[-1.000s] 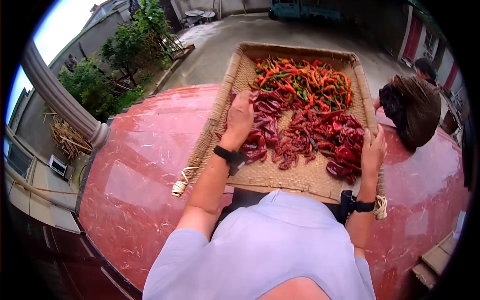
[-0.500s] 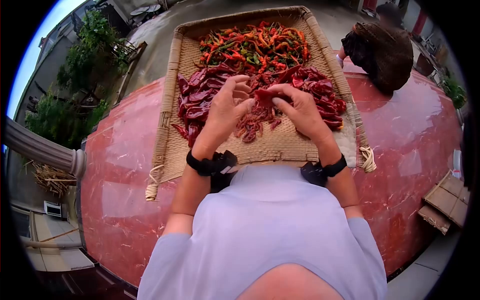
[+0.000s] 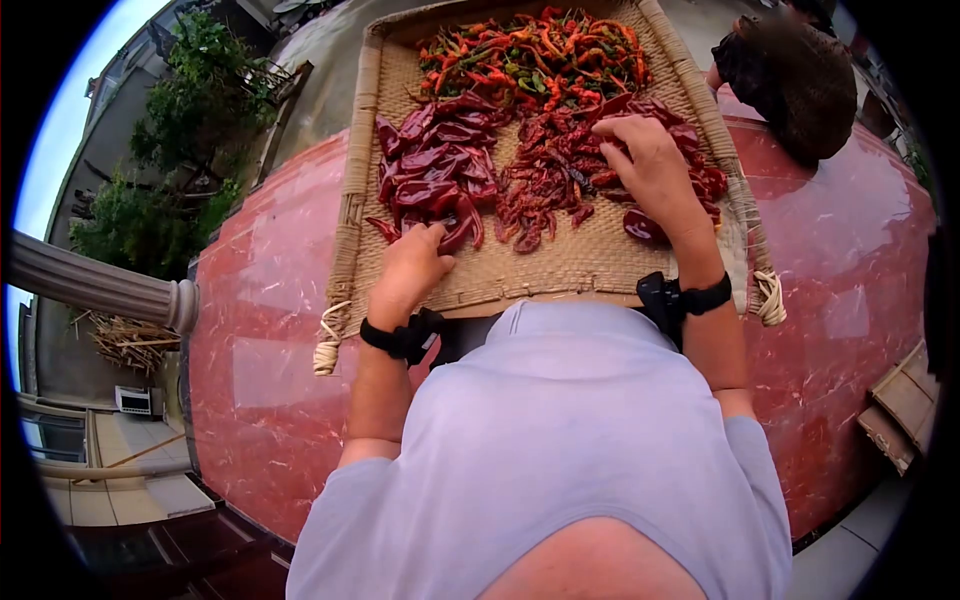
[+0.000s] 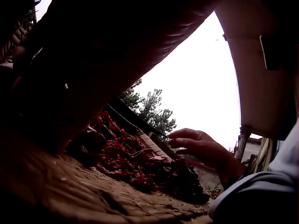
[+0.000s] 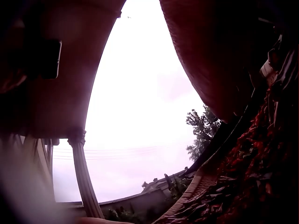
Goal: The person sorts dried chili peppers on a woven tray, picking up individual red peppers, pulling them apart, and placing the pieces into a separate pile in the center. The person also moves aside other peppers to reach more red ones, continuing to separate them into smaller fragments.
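In the head view, the left hand (image 3: 408,270) is at the near end of a pile of glossy dark red dried peppers (image 3: 440,165), its fingertips touching the lowest ones and its thumb held apart. My right hand (image 3: 655,175) hovers over the right pile of dark red peppers (image 3: 690,145), fingers loosely bent, with nothing visible between them. The left wrist view also catches the right hand (image 4: 201,147) from the side, above the peppers. Between the two piles lie smaller, shrivelled red peppers (image 3: 540,180). A woven tray (image 3: 480,275) carries everything.
Thin orange, red and green chillies (image 3: 540,60) fill the tray's far end. Another person (image 3: 800,90) is low down beyond its right side. Red polished stone floor (image 3: 270,330) surrounds the tray, with a column (image 3: 100,280) on the left and flat boards (image 3: 900,405) at right.
Half a second ago both hands met over the middle, the right pinching a dark red pepper. Since then they have parted: left down to the left pile, right over the right pile, without that pepper.
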Demonstrator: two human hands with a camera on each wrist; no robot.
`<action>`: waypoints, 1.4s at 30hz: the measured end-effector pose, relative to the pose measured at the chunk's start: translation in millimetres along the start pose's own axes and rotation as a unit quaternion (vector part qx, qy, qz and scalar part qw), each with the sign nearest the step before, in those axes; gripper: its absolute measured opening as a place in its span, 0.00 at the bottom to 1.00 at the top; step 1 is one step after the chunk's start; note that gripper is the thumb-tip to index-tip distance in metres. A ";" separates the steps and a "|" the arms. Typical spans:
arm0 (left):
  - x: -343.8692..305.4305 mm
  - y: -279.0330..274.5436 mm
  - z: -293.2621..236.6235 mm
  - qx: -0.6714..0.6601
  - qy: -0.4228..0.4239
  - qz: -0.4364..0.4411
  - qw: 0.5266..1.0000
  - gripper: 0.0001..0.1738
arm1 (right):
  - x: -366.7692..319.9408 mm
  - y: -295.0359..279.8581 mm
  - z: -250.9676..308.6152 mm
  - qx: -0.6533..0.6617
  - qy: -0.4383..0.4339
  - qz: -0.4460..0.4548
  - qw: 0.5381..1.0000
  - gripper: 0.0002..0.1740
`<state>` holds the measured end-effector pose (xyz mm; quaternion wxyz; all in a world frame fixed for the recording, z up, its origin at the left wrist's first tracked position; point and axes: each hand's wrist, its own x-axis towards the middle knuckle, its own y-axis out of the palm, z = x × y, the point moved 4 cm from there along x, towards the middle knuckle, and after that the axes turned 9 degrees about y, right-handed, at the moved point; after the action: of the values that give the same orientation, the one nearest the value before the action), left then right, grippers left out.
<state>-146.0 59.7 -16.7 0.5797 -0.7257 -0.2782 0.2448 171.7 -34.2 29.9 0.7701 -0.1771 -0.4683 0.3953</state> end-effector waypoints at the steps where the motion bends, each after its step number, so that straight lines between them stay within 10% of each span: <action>1: 0.0 -2.8 -1.1 -0.011 0.008 -0.015 1.000 0.22 | -3.6 2.8 0.6 -0.004 -0.001 -0.002 1.000 0.12; 12: 29.5 -32.0 -80.1 -0.337 0.129 -0.102 0.927 0.23 | -21.0 35.8 53.2 0.269 0.037 0.270 0.924 0.15; 17: 36.3 -2.5 -48.7 -0.040 0.086 -0.114 0.989 0.22 | -9.3 10.8 26.4 0.105 0.054 0.149 0.982 0.12; 27: 49.7 9.6 -24.1 0.035 0.056 -0.030 0.997 0.18 | 39.2 3.3 -18.4 -0.137 0.065 -0.111 0.982 0.16; 35: 45.9 -7.2 -44.4 -0.016 0.153 -0.088 0.984 0.09 | -10.6 41.9 22.0 0.270 0.168 0.323 0.891 0.14; 42: 52.8 -25.4 -75.1 -0.134 0.157 -0.121 0.971 0.09 | -14.9 53.9 39.2 0.313 0.164 0.310 0.883 0.13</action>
<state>-59.9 47.4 22.1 0.5391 -0.7871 -0.2994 0.0161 110.4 -15.9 6.1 0.6893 -0.1254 -0.1082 0.7053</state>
